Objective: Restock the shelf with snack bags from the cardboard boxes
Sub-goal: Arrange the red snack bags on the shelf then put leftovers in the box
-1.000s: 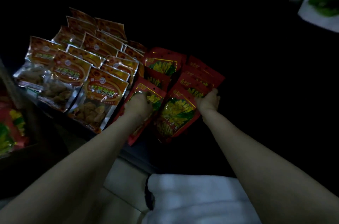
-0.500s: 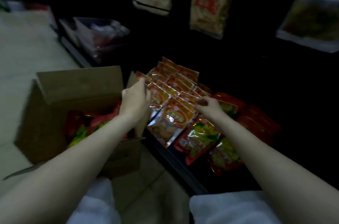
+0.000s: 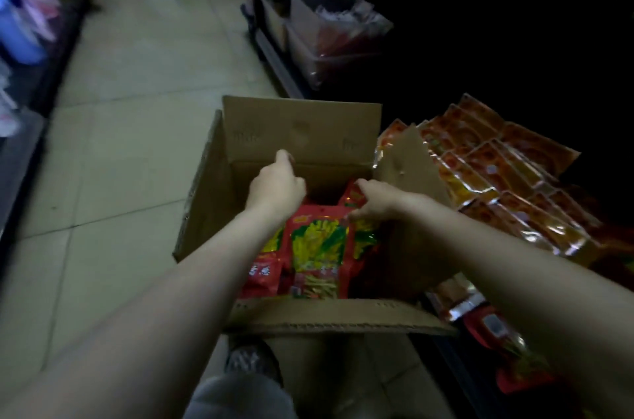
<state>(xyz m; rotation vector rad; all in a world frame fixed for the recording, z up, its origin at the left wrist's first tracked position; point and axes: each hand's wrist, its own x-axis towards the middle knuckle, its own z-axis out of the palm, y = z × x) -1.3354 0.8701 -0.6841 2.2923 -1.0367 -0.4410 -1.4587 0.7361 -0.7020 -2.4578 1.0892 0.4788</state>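
Shelf point(image 3: 446, 322) is holding orange foil snack bags point(image 3: 494, 171) | you are reaching left hand point(image 3: 274, 187), fingers loosely curled and empty, and right hand point(image 3: 375, 202), pinching a red-and-yellow snack bag point(image 3: 320, 247), into the open brown cardboard box point(image 3: 302, 130) | many bags are waiting

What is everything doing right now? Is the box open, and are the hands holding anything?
cardboard box: open, flaps up, red bags inside
red snack bags: upright in the box
left hand: over the box, holding nothing
right hand: fingers at a red bag's top; grip unclear
orange snack bags: lying in overlapping rows on the shelf
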